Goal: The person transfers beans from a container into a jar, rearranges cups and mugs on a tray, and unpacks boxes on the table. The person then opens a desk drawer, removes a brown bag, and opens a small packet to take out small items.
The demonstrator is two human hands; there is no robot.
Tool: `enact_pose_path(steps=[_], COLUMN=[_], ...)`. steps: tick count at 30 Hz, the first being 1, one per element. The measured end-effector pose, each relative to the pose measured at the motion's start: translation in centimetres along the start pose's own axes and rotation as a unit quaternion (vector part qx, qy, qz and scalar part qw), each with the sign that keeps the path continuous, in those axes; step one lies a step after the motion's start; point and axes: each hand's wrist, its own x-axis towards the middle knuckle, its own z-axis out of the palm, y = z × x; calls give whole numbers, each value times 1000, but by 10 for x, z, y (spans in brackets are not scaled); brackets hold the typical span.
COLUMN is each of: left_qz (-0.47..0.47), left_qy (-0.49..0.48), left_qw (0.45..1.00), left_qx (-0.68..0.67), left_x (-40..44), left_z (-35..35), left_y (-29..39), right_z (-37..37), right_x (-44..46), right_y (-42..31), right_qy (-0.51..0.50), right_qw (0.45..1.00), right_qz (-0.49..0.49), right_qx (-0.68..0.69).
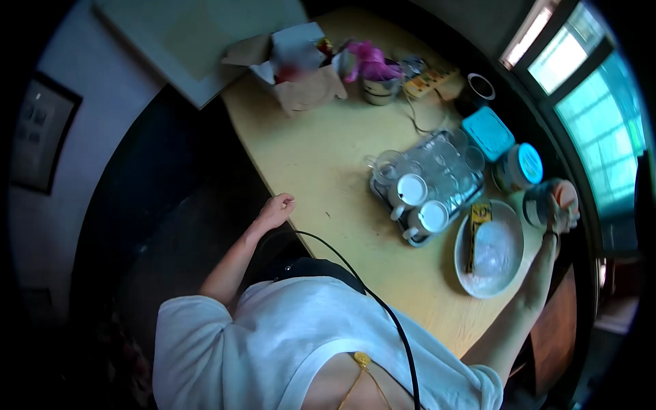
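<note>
At the far right, my right hand (564,217) is wrapped over the top of a clear jar (538,205) with a pinkish-orange lid (566,193). The jar stands past the oval white dish (462,268), by the window side. My left hand (277,210) rests at the near edge of the table with its fingers curled in, and nothing shows in it. In the dish lie a yellow and black box (481,217) and a round translucent lid or bowl (495,247).
A tray (378,195) on the table (307,164) holds glass mugs and two white mugs (411,190). Beyond it are a blue-lidded jar (529,164), a blue container (488,133), a pot with a pink bag (374,63) and an open cardboard box (311,96). A black cable (355,273) crosses my body.
</note>
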Motion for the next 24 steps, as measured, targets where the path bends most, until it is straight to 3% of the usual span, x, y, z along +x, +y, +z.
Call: enact_pose_path(steps=[3,5,7,9,12,16,18,20,22,24], left_qz=[-44,3,23,36,69,-39,-72,-105,-162,-155], left_qy=[-5,36,49,66,115,112,127,140,188,123], left_qw=[999,998,997,995,988,988,979,968,931,927], left_qx=[23,58,48,67,74,-101,-141,-180,-267,-318], left_x=[3,15,28,43,78,138,177,212,245,281], left_z=[-12,-15,-23,-34,-54,-91,-107,-118,-123,-132], left_y=[5,1,2,12,24,48,52,59,68,61], right_z=[26,44,82,91,73,52,37,9,-66,-59], right_x=[12,19,34,29,24,8,-8,-39,-98,-142], right_y=[-6,0,23,24,12,15,28,23,3,21], right_qy=[-40,-106,-236,-206,-234,-221,-133,-53,-81,-132], right_qw=[999,994,970,974,970,972,980,941,953,946], right_qz=[20,10,56,45,67,83,-13,-96,-45,17], right_qx=[-24,-7,10,86,9,7,145,321,287,295])
